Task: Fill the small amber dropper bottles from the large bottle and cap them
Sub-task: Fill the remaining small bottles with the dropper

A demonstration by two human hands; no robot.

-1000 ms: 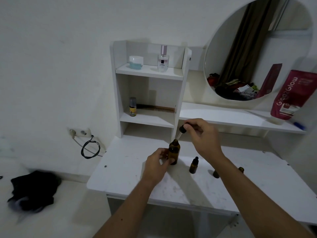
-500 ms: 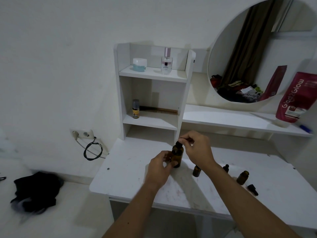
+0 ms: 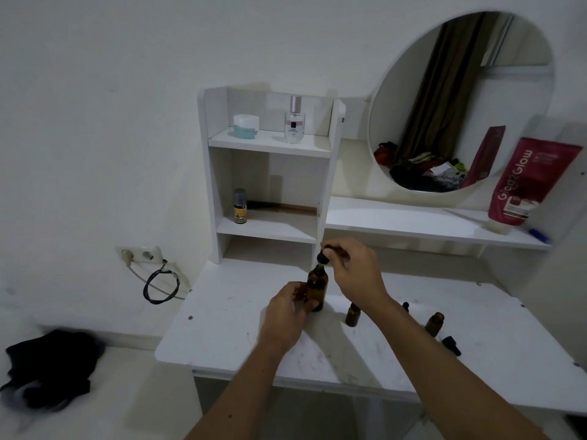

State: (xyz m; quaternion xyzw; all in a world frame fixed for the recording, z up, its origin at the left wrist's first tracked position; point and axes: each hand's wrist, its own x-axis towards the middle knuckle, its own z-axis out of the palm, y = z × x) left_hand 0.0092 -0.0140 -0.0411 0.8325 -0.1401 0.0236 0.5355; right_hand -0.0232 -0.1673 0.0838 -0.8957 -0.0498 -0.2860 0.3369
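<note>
The large amber bottle (image 3: 317,287) stands upright on the white table (image 3: 241,325), gripped at its base by my left hand (image 3: 286,315). My right hand (image 3: 352,268) pinches a black dropper cap (image 3: 323,256) just above the bottle's mouth. One small amber bottle (image 3: 353,315) stands open to the right, partly behind my right forearm. Another small amber bottle (image 3: 434,324) stands further right, with a loose black dropper cap (image 3: 451,344) lying beside it. A third small black-capped bottle top (image 3: 405,305) peeks out behind my forearm.
A white shelf unit (image 3: 270,173) at the table's back holds a perfume bottle (image 3: 294,120), a jar (image 3: 246,126) and a small spray can (image 3: 239,206). A round mirror (image 3: 460,100) and a red tube (image 3: 530,182) sit at the right. Wall socket with cable (image 3: 143,258) at left.
My right hand lowered the dropper cap onto the large bottle's mouth, then lifted it slightly above it again. My left hand kept its hold on the bottle.
</note>
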